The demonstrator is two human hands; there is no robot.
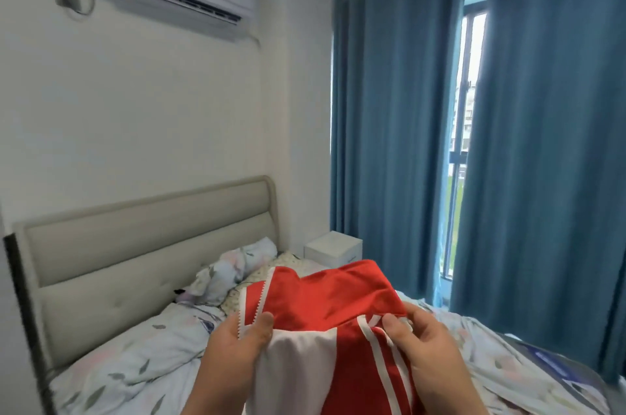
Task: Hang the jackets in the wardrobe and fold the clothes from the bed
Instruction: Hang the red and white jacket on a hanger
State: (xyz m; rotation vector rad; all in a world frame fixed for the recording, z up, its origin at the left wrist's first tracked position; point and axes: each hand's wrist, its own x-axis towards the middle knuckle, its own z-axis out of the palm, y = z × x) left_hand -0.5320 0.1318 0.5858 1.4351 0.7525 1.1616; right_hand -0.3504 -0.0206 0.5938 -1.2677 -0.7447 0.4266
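The person stands at the side of the bed [128, 370] and holds a red and white jacket [325, 299] up in the air above it, near its middle. The left hand [233, 343] pinches the white zip edge, and the right hand [430, 347] grips the cloth at the white stripes. The fingers [394, 324] of both hands are curled tight onto the fabric. I judge the task to be at an early or middle stage: this jacket is lifted off the bed but not yet hung, and no wardrobe or hanger shows from here. At the head of the bed lies only rumpled floral bedding [233, 269]. I cannot tell whether other clothes remain to be folded.
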